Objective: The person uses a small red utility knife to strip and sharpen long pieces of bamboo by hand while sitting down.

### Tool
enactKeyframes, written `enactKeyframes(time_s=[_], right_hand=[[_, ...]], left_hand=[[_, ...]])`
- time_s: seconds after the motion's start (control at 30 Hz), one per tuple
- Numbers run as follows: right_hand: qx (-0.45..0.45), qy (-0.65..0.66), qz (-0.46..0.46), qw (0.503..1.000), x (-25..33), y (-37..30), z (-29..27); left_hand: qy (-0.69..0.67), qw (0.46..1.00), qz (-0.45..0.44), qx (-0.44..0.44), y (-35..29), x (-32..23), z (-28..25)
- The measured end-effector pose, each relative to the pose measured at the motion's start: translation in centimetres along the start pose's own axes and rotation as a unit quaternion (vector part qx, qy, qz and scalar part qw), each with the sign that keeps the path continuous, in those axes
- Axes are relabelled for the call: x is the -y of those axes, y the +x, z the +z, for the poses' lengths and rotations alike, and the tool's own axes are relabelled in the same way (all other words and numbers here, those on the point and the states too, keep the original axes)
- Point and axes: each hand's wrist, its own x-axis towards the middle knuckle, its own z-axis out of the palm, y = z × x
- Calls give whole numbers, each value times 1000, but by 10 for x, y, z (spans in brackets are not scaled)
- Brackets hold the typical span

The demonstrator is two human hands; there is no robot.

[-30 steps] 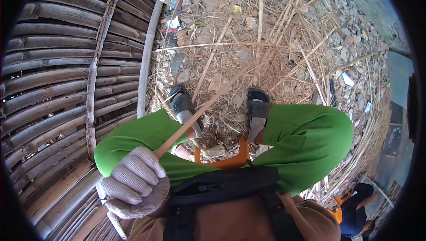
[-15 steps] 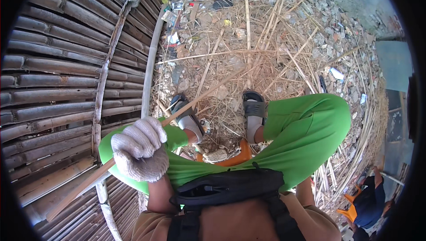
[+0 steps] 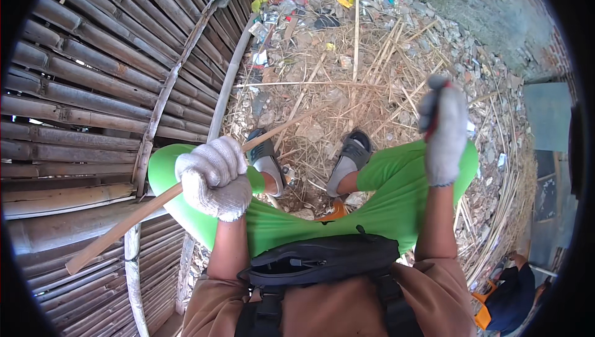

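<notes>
My left hand (image 3: 214,179), in a white knitted glove, is closed round a long, flat bamboo strip (image 3: 127,228). The strip slants from the lower left, through my fist, to the upper right above my feet. My right hand (image 3: 449,135), also gloved, is raised over my right knee. Its fingers wrap a dark handle-like tool with red on it (image 3: 437,83); motion blur hides its exact kind. The two hands are well apart, and the tool does not touch the strip.
A bamboo slat wall (image 3: 80,89) rises on my left. Straw, shavings and litter cover the ground (image 3: 310,101) round my sandals. An orange stool (image 3: 333,208) shows beneath me, and a black bag (image 3: 328,262) lies across my waist. Another person (image 3: 511,300) sits at the lower right.
My right hand has come up into view over my right knee with the dark and red tool. My left fist and the bamboo strip have shifted slightly right in the picture.
</notes>
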Motion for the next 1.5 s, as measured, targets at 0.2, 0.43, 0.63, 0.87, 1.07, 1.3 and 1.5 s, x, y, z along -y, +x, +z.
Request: enactKeyframes(time_s=[0.2,0.43,0.63,0.87,1.07,1.3,1.5], right_hand=[[349,-88,22,933,-99,-65,114],[417,-63,-87,902,-73,-137,152],[418,-148,-124,888,-79,-128,162],[413,-121,-88,898,-54,-124,154],[447,-119,-57,885,-53,-120,143],[410,-177,-21,894,-112,-104,149],[448,-130,-45,883,-86,-100,151]], left_hand=[[18,1000,1,14,-8,-8,-7],[23,1000,-4,11,-19,-6,-12],[25,999,-11,-38,-17,-8,-24],[76,992,8,-99,-20,-3,4],[50,998,-13,-38,-23,-8,1],[63,994,3,-86,-9,-2,8],[71,993,-4,-93,-11,-1,12]])
